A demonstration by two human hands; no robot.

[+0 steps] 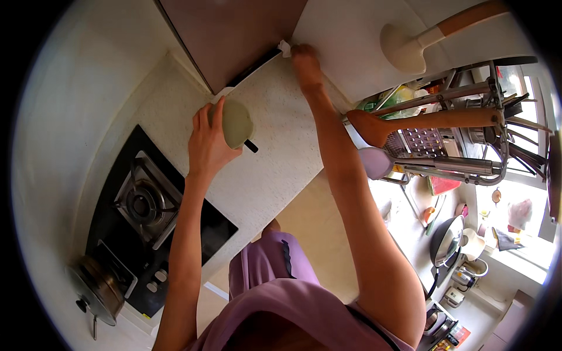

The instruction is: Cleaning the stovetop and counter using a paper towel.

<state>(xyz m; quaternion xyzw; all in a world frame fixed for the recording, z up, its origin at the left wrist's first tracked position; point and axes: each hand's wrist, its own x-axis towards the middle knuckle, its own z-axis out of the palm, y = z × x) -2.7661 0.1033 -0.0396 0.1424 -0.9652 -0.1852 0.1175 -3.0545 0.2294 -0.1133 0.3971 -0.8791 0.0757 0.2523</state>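
Note:
My left hand (210,142) grips a pale green round container (238,123) with a short black stub on its near side, above the speckled countertop (272,145). Its fingers wrap the left edge, and the thumb lies along the near side. At the far corner of the counter, my right hand (306,63) is blurred and closed. A crumpled white tissue or cloth (284,48) sticks out at its fingers, beside a mauve panel (232,35) with a dark bottom strip (254,68).
A black gas hob (142,202) lies left, with a glass-lidded pot (99,291) at its near end. Right of my arm, a metal rack (478,180) carries a wooden spoon (421,123), spatulas and a grater (417,142). A wok (445,241) stands farther right.

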